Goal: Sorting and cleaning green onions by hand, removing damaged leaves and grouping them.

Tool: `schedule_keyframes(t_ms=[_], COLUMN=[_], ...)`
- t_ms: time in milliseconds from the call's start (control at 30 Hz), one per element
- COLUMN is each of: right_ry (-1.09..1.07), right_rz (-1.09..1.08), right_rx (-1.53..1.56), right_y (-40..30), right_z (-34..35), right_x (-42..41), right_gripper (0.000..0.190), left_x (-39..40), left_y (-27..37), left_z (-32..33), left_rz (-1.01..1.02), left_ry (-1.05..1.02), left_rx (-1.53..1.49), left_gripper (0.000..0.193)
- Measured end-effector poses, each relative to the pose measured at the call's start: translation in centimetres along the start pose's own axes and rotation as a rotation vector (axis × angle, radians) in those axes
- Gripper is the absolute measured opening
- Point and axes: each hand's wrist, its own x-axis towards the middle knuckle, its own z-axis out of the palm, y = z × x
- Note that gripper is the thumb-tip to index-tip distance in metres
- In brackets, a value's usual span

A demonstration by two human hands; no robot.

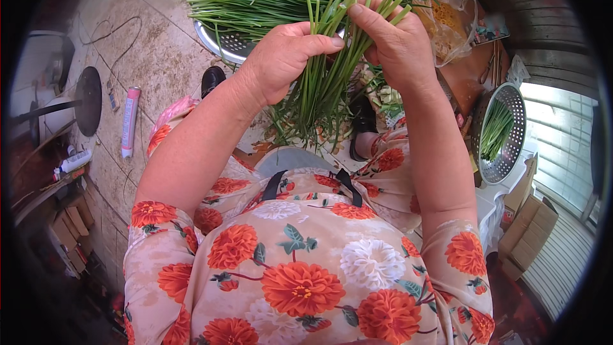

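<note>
Both hands hold one bunch of green garlic chives (330, 81) in front of me, pale cut ends up and thin leaves hanging down. My left hand (287, 57) is closed around the left side of the bunch, its thumb across the stems. Near the top ends, my right hand (395, 40) grips stems between thumb and fingers. Beyond the hands, a large heap of chives (239, 2) lies on a perforated metal colander (215, 48). Below the bunch, loose leaves and trimmings (282, 127) lie on the floor.
At the right stands a perforated metal basin (516, 129) with more chives (495, 129). A plastic bag (448, 21) with yellow contents lies at the upper right, cardboard boxes (531, 235) below. On the left are a pink-and-blue cylinder (130, 122), a cable (112, 38) and a round dark base (89, 100).
</note>
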Motion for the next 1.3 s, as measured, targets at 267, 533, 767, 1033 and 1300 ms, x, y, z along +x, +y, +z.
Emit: schedule_keyframes(t_ms=[267, 533, 767, 1033, 1300], right_ry=[0.009, -0.026, -0.043, -0.107, -0.062], right_rz=[-0.079, -0.087, 0.014, 0.037, 0.074], right_rx=[-0.075, -0.006, 0.086, 0.035, 0.104], right_y=[0.4, 0.3, 0.5, 0.9, 1.6], right_z=[-0.2, -0.3, -0.7, 0.4, 0.7], right_x=[0.2, 0.3, 0.5, 0.2, 0.3], right_gripper=[0.02, 0.021, 0.018, 0.017, 0.018], left_x=[0.0, -0.1, -0.1, 0.0, -0.2], left_y=[-0.1, -0.1, -0.1, -0.2, -0.3], left_z=[0.1, 0.2, 0.2, 0.0, 0.2], left_rz=[-0.024, 0.078, 0.102, 0.224, 0.171], left_ry=[-0.02, 0.018, 0.092, 0.146, 0.122], left_rx=[-0.076, -0.181, -0.203, -0.038, -0.087], left_gripper=[0.021, 0.025, 0.024, 0.026, 0.026])
